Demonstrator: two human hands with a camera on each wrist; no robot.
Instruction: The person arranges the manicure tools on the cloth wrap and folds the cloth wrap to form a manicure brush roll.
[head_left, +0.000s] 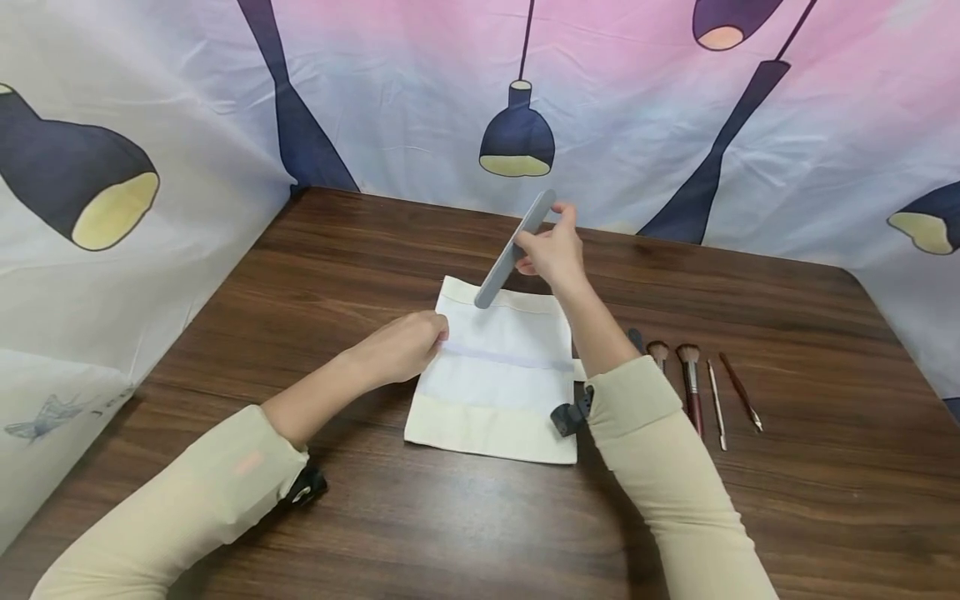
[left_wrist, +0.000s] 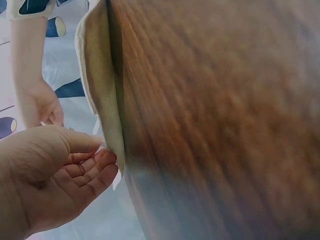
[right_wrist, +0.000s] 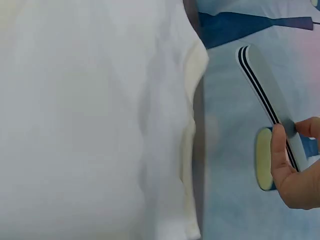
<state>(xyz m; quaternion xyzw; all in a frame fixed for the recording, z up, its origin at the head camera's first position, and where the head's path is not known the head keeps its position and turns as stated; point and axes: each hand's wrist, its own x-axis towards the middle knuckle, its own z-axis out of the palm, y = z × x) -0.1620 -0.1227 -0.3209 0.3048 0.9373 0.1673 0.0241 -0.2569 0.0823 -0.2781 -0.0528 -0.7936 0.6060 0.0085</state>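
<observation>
A flat white cloth organizer (head_left: 491,387) with cream ends and a pale lilac band lies spread on the table. My left hand (head_left: 405,346) pinches its left edge; in the left wrist view, thumb and fingertips meet at the cloth's edge (left_wrist: 111,135). Above the far end, my right hand (head_left: 553,250) holds a long grey nail file (head_left: 498,277) between thumb and fingers. The file slants, its lower tip overlapping the cloth in the head view. Black and white layers show along the nail file's side (right_wrist: 262,95) in the right wrist view.
Right of the cloth lie two makeup brushes (head_left: 691,387), a thin metal stick (head_left: 717,408) and a red-handled tool (head_left: 741,392). A dark rounded tip (head_left: 636,338) shows beside the right forearm. A lamp-printed curtain (head_left: 420,108) hangs behind the wooden table (head_left: 465,533).
</observation>
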